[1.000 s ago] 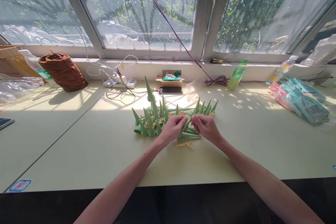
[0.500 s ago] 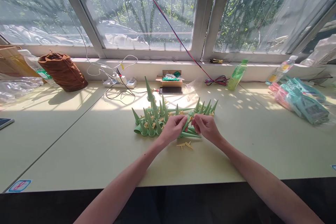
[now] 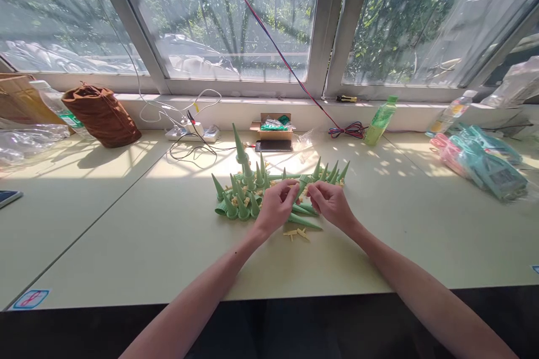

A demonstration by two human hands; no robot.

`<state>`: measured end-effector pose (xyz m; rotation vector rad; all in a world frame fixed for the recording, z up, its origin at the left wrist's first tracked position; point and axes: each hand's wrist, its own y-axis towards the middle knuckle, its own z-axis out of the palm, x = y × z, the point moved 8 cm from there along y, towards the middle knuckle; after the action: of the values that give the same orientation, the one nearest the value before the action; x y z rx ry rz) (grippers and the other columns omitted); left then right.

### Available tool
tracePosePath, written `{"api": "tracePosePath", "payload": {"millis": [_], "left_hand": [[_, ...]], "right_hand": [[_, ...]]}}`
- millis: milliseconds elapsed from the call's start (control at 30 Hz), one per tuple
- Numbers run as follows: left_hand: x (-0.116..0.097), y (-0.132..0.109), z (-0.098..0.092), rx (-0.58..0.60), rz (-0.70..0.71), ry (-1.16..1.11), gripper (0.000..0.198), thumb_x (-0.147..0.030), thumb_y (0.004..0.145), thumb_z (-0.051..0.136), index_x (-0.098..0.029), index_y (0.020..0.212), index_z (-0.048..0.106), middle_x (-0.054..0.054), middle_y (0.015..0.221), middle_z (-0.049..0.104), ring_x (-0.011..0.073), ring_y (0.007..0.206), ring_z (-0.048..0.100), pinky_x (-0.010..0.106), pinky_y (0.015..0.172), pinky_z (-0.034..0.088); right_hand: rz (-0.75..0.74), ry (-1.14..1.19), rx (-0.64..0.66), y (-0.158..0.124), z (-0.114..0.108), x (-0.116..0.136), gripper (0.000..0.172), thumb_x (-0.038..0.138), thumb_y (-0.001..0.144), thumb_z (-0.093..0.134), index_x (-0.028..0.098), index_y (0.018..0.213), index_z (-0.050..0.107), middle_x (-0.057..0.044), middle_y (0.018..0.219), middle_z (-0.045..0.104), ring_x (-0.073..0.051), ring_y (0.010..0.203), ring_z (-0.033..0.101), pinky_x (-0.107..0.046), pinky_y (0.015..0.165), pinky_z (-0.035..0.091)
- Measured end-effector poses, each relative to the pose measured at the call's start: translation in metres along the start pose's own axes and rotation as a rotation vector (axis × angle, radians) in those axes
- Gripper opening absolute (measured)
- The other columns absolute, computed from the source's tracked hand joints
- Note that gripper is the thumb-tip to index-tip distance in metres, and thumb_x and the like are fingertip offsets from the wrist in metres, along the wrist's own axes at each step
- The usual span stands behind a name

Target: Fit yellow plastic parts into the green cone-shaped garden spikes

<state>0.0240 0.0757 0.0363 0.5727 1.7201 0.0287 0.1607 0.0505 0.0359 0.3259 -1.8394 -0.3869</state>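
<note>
My left hand [image 3: 278,205] is closed on a green cone [image 3: 302,184], which tilts up between the two hands. Close on its right, my right hand [image 3: 330,201] has its fingers pinched together near the cone's wide end; what they hold is too small to make out. Several green cones [image 3: 243,208] stand and lie in a cluster behind and left of the hands, with small yellow pieces among them. One long cone [image 3: 306,222] lies flat below the hands. Nearer the front, small yellow pieces [image 3: 297,233] rest on the table.
Behind the cones are a small cardboard box [image 3: 275,134] and a black phone [image 3: 273,146]. A power strip [image 3: 206,133] and brown bag [image 3: 103,118] are at the back left. A green bottle [image 3: 380,121] and plastic-wrapped packs [image 3: 488,165] stand right on the table [image 3: 126,247].
The held cone has shifted slightly, and my left hand has moved up a little. The long cone below the hands now points more toward the front.
</note>
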Motion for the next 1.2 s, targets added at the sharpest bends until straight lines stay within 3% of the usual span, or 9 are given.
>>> {"api": "tracePosePath", "payload": {"millis": [133,233,333,433,633,833,967,1067,1200], "left_hand": [[0.004,0.001,-0.003,-0.025,-0.007,0.021,0.032,-0.037,0.094,0.051,-0.015,0.112,0.065,0.001,0.065,0.061,0.0097,0.051,0.049,0.019,0.046,0.032],[0.006,0.001,-0.004,-0.027,-0.010,0.003,0.032,-0.035,0.094,0.049,-0.017,0.115,0.065,0.002,0.075,0.062,0.0061,0.046,0.040,0.019,0.043,0.028],[0.003,0.001,-0.003,-0.007,0.011,-0.008,0.032,-0.033,0.091,0.056,-0.019,0.119,0.064,0.004,0.088,0.062,0.0029,0.045,0.032,0.019,0.041,0.024],[-0.004,0.001,-0.003,0.003,0.072,0.035,0.035,-0.030,0.087,0.063,-0.021,0.121,0.065,0.005,0.098,0.060,0.0020,0.046,0.034,0.019,0.042,0.029],[-0.011,0.001,-0.005,-0.039,0.193,0.220,0.020,-0.029,0.088,0.064,-0.023,0.105,0.071,0.003,0.092,0.056,0.0044,0.052,0.039,0.020,0.049,0.038],[-0.011,0.001,-0.011,-0.147,0.208,0.203,0.014,-0.030,0.091,0.059,-0.016,0.089,0.061,0.005,0.103,0.054,0.0014,0.048,0.039,0.020,0.044,0.033],[-0.007,-0.001,-0.013,-0.171,0.127,0.188,0.017,-0.033,0.093,0.054,-0.017,0.091,0.057,0.000,0.077,0.054,0.0036,0.042,0.038,0.021,0.042,0.029],[0.000,-0.001,-0.012,-0.147,0.052,0.205,0.019,-0.036,0.094,0.053,-0.018,0.092,0.055,-0.006,0.052,0.042,0.0080,0.040,0.040,0.021,0.043,0.030],[0.003,-0.001,-0.009,-0.123,0.048,0.207,0.019,-0.036,0.095,0.050,-0.018,0.095,0.056,-0.003,0.057,0.050,0.0091,0.043,0.045,0.021,0.045,0.032]], "right_hand": [[0.035,0.000,-0.050,0.001,-0.003,0.002,0.040,0.046,0.095,0.051,0.018,0.067,0.057,0.005,0.045,0.047,-0.008,0.040,0.041,-0.023,0.045,0.035],[0.090,0.026,-0.110,0.003,-0.007,-0.003,0.045,0.049,0.096,0.047,0.018,0.064,0.054,0.005,0.043,0.045,-0.008,0.037,0.040,-0.023,0.043,0.036],[0.160,0.094,-0.142,0.003,-0.010,-0.012,0.047,0.055,0.095,0.046,0.018,0.066,0.054,0.006,0.042,0.042,-0.008,0.035,0.038,-0.022,0.038,0.033],[0.189,0.153,-0.135,0.004,-0.009,-0.017,0.049,0.058,0.093,0.047,0.019,0.064,0.053,0.006,0.042,0.039,-0.008,0.033,0.037,-0.022,0.034,0.031],[0.134,0.123,-0.041,0.004,0.000,-0.014,0.050,0.056,0.096,0.044,0.019,0.062,0.051,0.007,0.039,0.038,-0.009,0.033,0.036,-0.024,0.037,0.031],[-0.011,-0.152,-0.176,0.003,-0.016,-0.001,0.036,0.045,0.097,0.045,0.019,0.076,0.057,0.002,0.057,0.053,-0.010,0.046,0.047,-0.024,0.050,0.038],[-0.049,-0.347,-0.170,0.006,-0.018,-0.003,0.021,0.036,0.091,0.056,0.019,0.084,0.062,-0.001,0.077,0.067,-0.009,0.046,0.045,-0.025,0.052,0.040],[-0.065,-0.433,-0.116,0.010,-0.016,-0.014,0.016,0.030,0.089,0.057,0.018,0.090,0.067,-0.004,0.087,0.072,-0.011,0.049,0.048,-0.026,0.056,0.043],[-0.057,-0.482,0.029,0.013,-0.008,-0.028,0.019,0.024,0.087,0.056,0.018,0.097,0.071,-0.006,0.097,0.074,-0.015,0.061,0.059,-0.029,0.063,0.047]]}}
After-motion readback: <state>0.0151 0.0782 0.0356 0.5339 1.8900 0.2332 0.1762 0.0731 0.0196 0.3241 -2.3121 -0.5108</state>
